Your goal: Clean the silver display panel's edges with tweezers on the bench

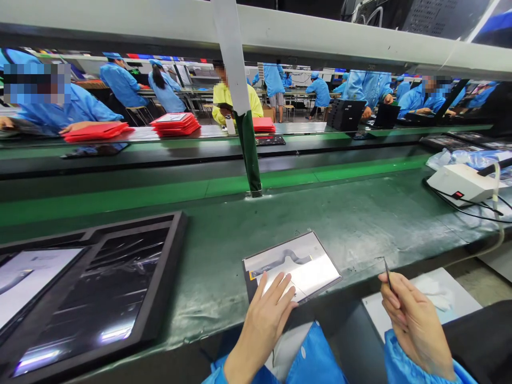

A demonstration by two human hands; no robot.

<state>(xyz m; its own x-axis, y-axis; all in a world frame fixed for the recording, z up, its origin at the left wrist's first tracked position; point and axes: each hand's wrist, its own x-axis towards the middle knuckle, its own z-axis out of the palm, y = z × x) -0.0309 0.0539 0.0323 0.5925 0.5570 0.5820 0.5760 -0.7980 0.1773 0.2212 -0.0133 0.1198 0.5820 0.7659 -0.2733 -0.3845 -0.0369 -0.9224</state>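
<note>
A silvery display panel point(304, 261) with a flat ribbon cable on its back lies on the green bench near its front edge. My left hand point(266, 314) rests flat on the panel's near corner, fingers stretched out. My right hand point(414, 320) hovers to the right of the panel, off the bench edge, fingers closed on thin dark tweezers point(387, 273) that point up and away.
A black foam tray point(160, 277) with panels sits at the left. A white box with cables point(460, 182) stands at the right. A post point(246, 133) rises mid-bench. Across the green conveyor point(160, 194), people in blue coats work beside red stacks point(176, 124).
</note>
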